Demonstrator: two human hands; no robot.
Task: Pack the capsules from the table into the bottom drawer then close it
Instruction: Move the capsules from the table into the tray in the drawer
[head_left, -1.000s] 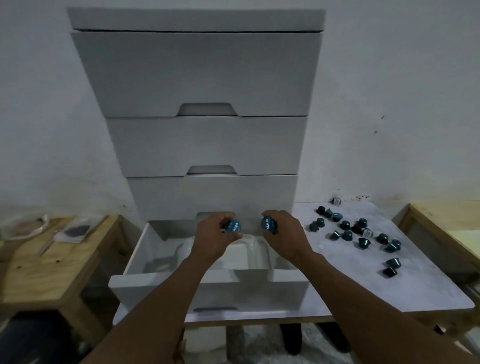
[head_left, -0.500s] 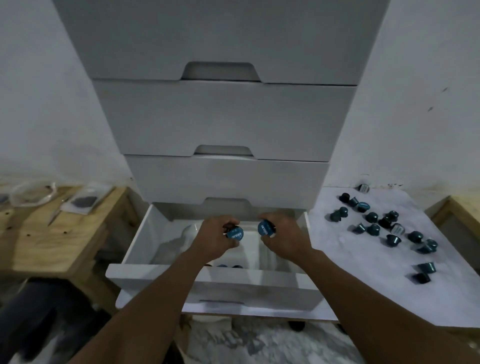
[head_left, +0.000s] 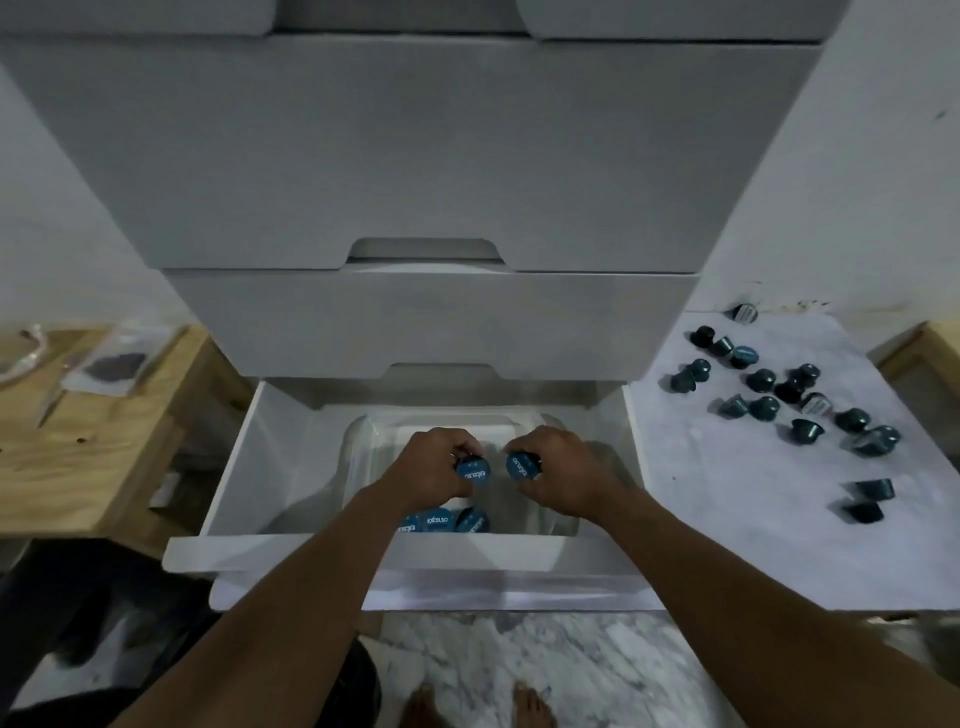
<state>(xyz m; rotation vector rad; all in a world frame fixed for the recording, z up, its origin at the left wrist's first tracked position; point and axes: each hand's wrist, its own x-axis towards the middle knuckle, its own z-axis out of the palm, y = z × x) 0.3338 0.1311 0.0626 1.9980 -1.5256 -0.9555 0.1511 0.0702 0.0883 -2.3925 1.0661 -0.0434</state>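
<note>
Packing under way, far from finished: the bottom drawer (head_left: 363, 553) stands pulled out over the desk's near edge. A few blue-lidded capsules (head_left: 441, 521) already lie in the clear tray (head_left: 358, 457) inside it, against the tray's near wall. Just beyond them the left hand (head_left: 434, 473) and right hand (head_left: 566, 475) hover side by side over the tray, each with its fingers (head_left: 460, 448) clamped on one capsule, printed lids turned toward the camera. The left-hand capsule (head_left: 472, 474) and the right-hand capsule (head_left: 519, 466) sit close together, not yet let go. Further off, well over a dozen loose capsules (head_left: 779, 400) lie scattered on the desk (head_left: 727, 545), from its right edge up to its far right corner, well apart from the drawer. All of these are left to move, and the drawer is left to shut. Behind, the upper drawers (head_left: 415, 156) of the unit are closed.
</note>
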